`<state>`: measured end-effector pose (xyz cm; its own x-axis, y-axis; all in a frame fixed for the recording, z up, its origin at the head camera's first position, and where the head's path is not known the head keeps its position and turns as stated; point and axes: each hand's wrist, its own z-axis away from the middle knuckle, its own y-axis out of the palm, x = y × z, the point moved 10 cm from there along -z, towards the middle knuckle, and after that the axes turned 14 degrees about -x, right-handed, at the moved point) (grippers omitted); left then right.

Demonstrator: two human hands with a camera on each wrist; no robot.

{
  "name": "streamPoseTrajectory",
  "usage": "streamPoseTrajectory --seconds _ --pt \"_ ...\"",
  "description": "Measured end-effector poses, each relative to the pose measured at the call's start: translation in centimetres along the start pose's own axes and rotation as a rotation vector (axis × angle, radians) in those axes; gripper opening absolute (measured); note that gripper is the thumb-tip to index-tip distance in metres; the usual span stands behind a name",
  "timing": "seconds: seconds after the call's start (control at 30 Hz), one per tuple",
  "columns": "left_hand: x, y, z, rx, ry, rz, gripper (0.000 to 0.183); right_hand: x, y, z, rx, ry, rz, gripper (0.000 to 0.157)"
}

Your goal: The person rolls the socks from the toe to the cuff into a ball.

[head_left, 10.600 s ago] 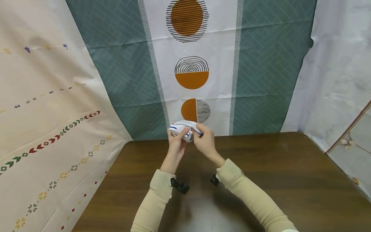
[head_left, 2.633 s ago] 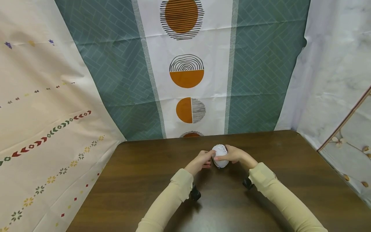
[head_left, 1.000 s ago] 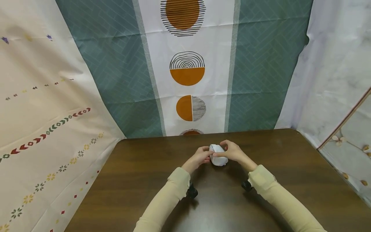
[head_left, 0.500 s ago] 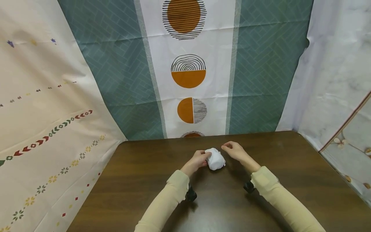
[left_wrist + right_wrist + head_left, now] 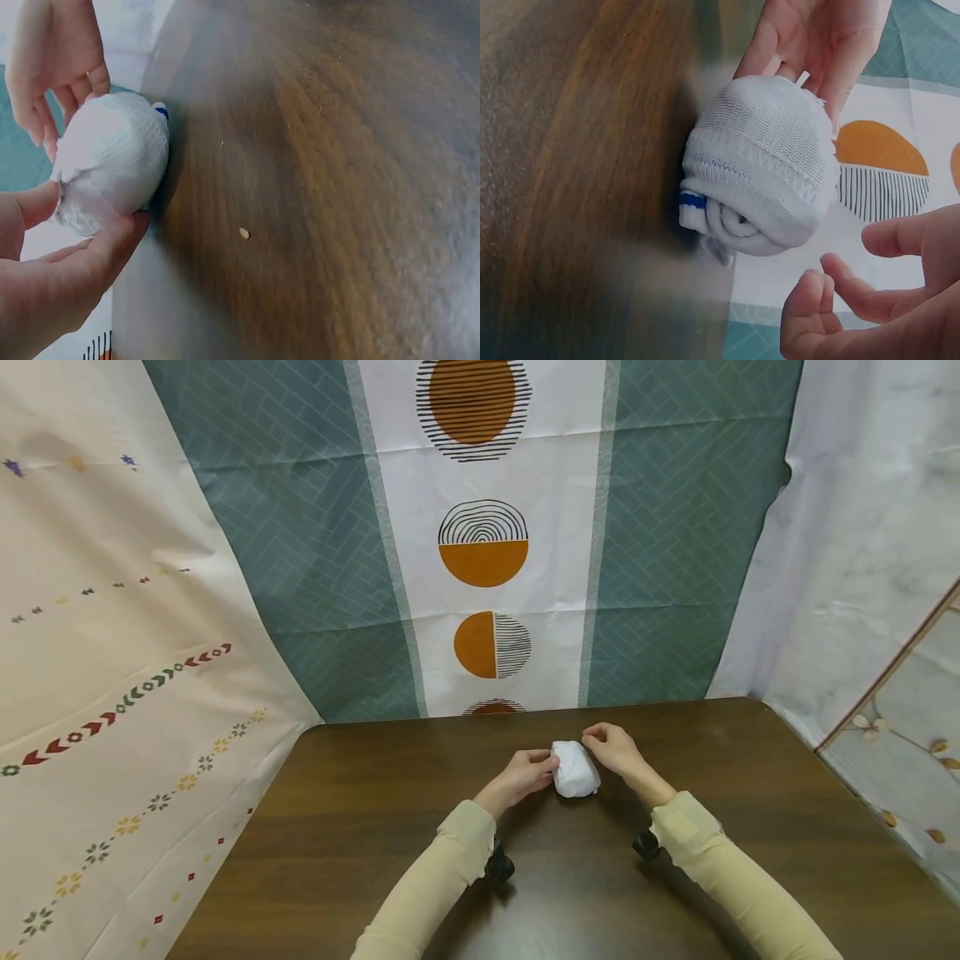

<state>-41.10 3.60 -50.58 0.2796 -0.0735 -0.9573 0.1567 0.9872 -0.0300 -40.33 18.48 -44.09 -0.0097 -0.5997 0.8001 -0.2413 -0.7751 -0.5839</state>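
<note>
A white rolled-up pair of socks (image 5: 574, 770) sits as a rounded bundle on the brown table. In the right wrist view the socks (image 5: 761, 150) show ribbed knit, a spiral of rolled layers and a blue stripe at one end. My left hand (image 5: 525, 772) pinches the bundle's left side; in the left wrist view the thumb (image 5: 37, 204) presses on the cloth and the fingers curve beneath. Just off the right side of the socks is my right hand (image 5: 618, 752), its fingers loosely bent and holding nothing.
The brown wooden table (image 5: 360, 860) ends at a back edge behind the hands. A green and white patterned cloth (image 5: 487, 485) hangs there, with a cream cloth (image 5: 112, 652) on the left and a pale marbled one (image 5: 862, 527) on the right. A tiny pale speck (image 5: 244, 233) lies on the wood.
The socks went from being held up and folded in both hands to a round bundle on the table. Within the last second my right hand let go and the bundle turned.
</note>
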Motion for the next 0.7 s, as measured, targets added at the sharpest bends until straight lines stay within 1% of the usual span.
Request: streamPoseTrajectory --seconds 0.23,0.4,0.5,0.6,0.7 --pt "0.0 0.6 0.2 0.017 -0.008 -0.03 0.049 0.3 -0.2 -0.1 -0.036 -0.026 -0.013 0.03" --pt "0.2 0.2 0.2 -0.015 -0.004 -0.06 0.045 0.2 -0.3 0.0 -0.036 -0.045 0.0 0.029" --pt "0.2 -0.2 0.1 -0.037 0.003 -0.102 0.042 0.3 -0.6 0.0 -0.038 -0.075 0.028 0.027" --pt "0.0 -0.6 0.2 -0.041 0.023 -0.168 0.041 0.5 -1.0 0.1 -0.03 -0.124 0.057 0.027" --pt "-0.6 -1.4 0.3 -0.022 0.072 -0.265 0.039 0.8 -1.4 0.1 -0.03 -0.204 0.09 0.026"
